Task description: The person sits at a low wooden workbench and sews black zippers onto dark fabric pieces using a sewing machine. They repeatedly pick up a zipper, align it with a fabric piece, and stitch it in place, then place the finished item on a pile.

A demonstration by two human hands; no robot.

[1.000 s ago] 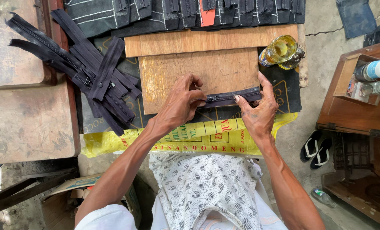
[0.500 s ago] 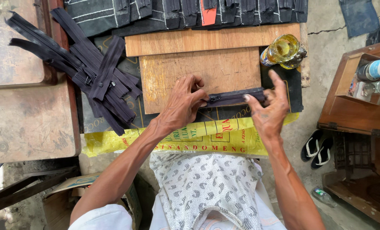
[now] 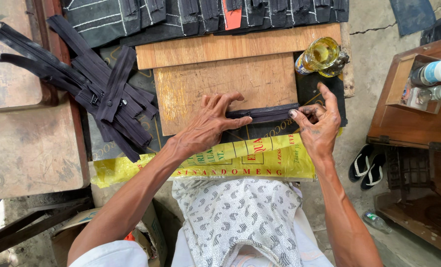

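1. Fingers of the left hand are spread and pressed flat on one end of a black zipper strip, pinning it against the lower edge of the wooden board; they close around nothing.
2. Fingers of the right hand are curled, thumb and forefinger pinching the strip's other end, with one finger raised.
3. That strip lies flat along the board's near edge, between both hands, above the yellow printed sack.
4. Risk, as I judge it: with only flat pressure on the left end, a pull from the right hand could make the strip slide or twist out of line.
5. A glass bottle of yellow liquid lies near the right hand, on the board's corner. A careless lift of that hand could knock it and spill onto the dark mat and the strip.
6. A heap of black zippers lies on the surface to the left, well apart from the hands. The left forearm could drag one off if it swings wide.
7. Dark striped cloth pieces hang over the far edge, out of reach.
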